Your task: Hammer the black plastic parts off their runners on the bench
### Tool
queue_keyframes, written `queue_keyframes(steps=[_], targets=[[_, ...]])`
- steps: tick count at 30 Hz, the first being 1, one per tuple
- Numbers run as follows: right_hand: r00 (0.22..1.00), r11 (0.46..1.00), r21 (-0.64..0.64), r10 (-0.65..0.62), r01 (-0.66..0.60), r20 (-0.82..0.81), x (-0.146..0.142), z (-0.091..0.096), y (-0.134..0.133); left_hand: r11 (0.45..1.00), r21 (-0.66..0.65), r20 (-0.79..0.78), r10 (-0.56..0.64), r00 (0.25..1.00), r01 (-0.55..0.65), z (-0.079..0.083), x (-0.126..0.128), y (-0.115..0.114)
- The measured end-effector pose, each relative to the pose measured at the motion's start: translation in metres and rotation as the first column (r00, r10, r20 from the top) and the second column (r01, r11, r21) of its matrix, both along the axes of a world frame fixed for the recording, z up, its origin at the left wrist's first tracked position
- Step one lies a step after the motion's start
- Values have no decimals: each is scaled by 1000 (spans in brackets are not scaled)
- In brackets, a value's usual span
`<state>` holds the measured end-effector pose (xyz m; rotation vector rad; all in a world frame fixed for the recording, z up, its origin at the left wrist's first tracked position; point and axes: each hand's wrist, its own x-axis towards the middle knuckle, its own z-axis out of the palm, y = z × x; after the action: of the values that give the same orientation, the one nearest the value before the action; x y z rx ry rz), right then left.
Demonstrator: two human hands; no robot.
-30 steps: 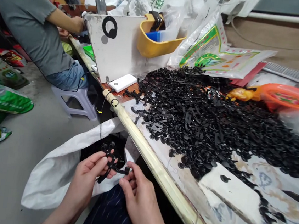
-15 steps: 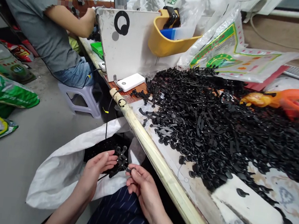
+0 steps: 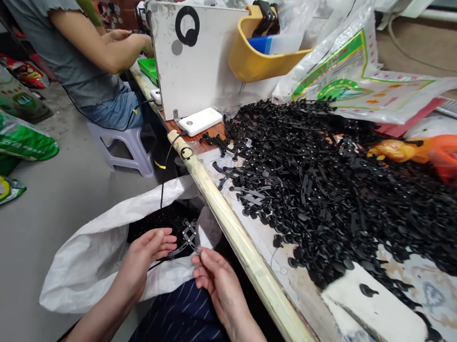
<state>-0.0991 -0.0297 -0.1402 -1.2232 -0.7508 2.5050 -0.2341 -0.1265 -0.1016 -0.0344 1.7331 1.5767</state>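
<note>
My left hand (image 3: 145, 257) and my right hand (image 3: 217, 281) hold one black plastic sprue (image 3: 185, 241) between them, over my lap and the mouth of a white woven sack (image 3: 93, 249). The left fingers pinch its lower end, the right fingertips grip its right side. Black pieces lie dark inside the sack opening (image 3: 153, 220). A big heap of the same black plastic parts (image 3: 333, 187) covers the table to my right.
A pale wooden rail (image 3: 240, 248) edges the table. A white board (image 3: 198, 70), a white power bank (image 3: 200, 120), a yellow bin (image 3: 261, 54), printed bags (image 3: 355, 86) and an orange object (image 3: 454, 154) stand behind. A seated person (image 3: 65, 50) works at far left. Green sacks (image 3: 3, 142) lie on the floor.
Both hands have stayed over the sack while working the sprue. Its round black pieces are gone from the frame now, leaving a thin lattice. The seated person's arms moved.
</note>
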Motion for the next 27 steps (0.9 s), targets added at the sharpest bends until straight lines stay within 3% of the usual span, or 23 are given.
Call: queue_keyframes(steps=[10,18,20,23,25,26,27], targets=[[999,987,153,44,-46,14,-16,-1,3,995,-41,-74,86,994,-89,-9,0,0],[982,918,353,154,-182,107,-16,-8,-10,989,-90,-153,98,983,-113,-11,1,2],[976,892,397,187,-217,113,-8,5,-14,992,-103,-181,55,982,-74,-12,5,4],[965,840,476,242,-261,103,17,42,-12,990,-136,-232,-56,971,25,-16,16,6],[945,769,564,319,-300,68,51,70,-2,978,-168,-264,-165,950,123,-21,28,8],[940,768,565,337,-302,44,73,83,5,966,-189,-280,-224,934,175,-24,35,9],[959,790,552,277,-266,65,98,94,15,950,-215,-296,-284,912,226,-27,41,9]])
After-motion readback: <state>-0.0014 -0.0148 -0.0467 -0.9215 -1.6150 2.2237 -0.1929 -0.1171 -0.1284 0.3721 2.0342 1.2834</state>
